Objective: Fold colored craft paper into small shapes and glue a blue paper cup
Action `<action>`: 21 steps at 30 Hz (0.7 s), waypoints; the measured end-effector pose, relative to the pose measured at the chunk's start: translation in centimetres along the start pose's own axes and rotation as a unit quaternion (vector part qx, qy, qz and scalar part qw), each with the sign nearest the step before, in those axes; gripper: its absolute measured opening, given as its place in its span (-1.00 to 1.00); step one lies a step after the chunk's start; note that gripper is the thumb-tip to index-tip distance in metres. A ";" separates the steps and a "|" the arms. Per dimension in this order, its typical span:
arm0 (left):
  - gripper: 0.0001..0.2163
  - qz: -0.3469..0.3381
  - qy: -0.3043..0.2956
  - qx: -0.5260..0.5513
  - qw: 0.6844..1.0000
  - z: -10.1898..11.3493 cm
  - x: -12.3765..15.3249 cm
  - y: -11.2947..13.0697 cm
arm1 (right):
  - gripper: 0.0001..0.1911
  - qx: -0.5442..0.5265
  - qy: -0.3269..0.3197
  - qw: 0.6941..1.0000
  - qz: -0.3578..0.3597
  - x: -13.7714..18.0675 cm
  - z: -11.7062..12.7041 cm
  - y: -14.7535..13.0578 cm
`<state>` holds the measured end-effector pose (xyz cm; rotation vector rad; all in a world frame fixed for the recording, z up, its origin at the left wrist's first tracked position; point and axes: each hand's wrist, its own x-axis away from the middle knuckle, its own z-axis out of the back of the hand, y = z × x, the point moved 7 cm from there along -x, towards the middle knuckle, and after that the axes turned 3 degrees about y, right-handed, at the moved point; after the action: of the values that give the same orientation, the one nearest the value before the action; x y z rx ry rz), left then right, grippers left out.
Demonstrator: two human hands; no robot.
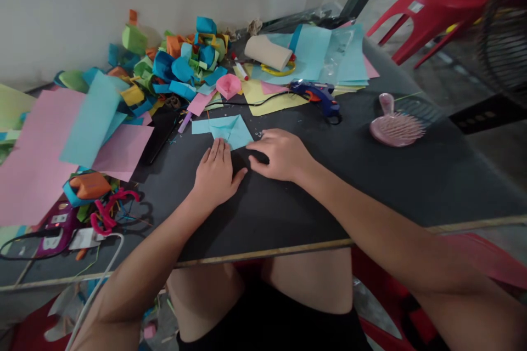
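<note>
A folded light-blue paper (225,128) lies on the black tabletop (370,186) in front of me. My left hand (214,173) rests flat on the table with its fingers stretched out, the fingertips pressing the near edge of the blue paper. My right hand (280,153) lies just to the right, fingers curled down, its fingertips touching the paper's right corner. Neither hand lifts anything.
Pink and blue sheets (61,142) cover the left side. A heap of folded coloured paper pieces (181,60) sits at the back. A blue glue gun (319,96), a cardboard roll (267,52), a pink hairbrush (395,126) and a red chair (444,0) are to the right.
</note>
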<state>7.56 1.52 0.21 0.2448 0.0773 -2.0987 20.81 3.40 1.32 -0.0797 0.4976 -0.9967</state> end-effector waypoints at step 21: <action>-0.74 -0.187 0.073 -0.036 0.979 1.4 -1.4 -0.9 | -0.46 0.017 -0.043 0.997 0.065 -1.0 -1.3 0.2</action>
<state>7.30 2.97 1.80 0.3626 0.3060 -2.4428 19.94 4.59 0.44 -0.0595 0.4012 -0.8700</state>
